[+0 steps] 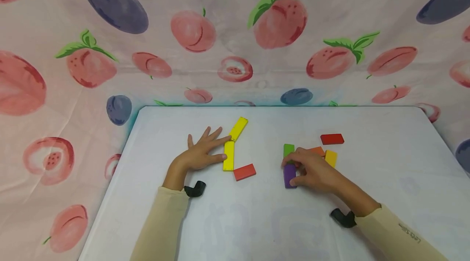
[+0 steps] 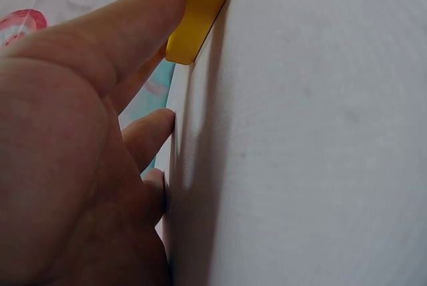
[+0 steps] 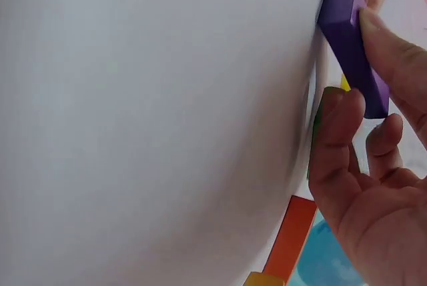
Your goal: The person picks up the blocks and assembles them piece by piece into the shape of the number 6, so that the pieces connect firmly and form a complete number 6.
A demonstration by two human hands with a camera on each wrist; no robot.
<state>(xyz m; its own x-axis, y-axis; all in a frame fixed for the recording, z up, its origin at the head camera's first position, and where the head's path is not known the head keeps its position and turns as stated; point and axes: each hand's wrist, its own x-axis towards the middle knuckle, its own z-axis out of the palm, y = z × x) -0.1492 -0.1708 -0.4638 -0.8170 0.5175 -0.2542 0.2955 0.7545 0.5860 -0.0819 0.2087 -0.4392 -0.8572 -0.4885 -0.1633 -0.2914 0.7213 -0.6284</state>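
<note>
My left hand (image 1: 200,153) spreads its straight fingers on the table. Its thumb touches the side of a yellow block (image 1: 229,161), and the index fingertip reaches a second yellow block (image 1: 239,127) set at an angle to the first. In the left wrist view, the thumb meets the yellow block (image 2: 203,9). A light red block (image 1: 244,172) lies by the first yellow block's lower corner. My right hand (image 1: 315,169) pinches a purple block (image 1: 289,175) lengthwise between thumb and fingers. Behind it is a green block (image 1: 289,149), partly covered by the fingers.
An orange block (image 1: 317,151) and a golden-yellow block (image 1: 331,158) lie just beyond the right hand. Farther back is a dark red block (image 1: 332,139). The white table (image 1: 249,228) meets a fruit-patterned cloth (image 1: 154,102) at its back and sides.
</note>
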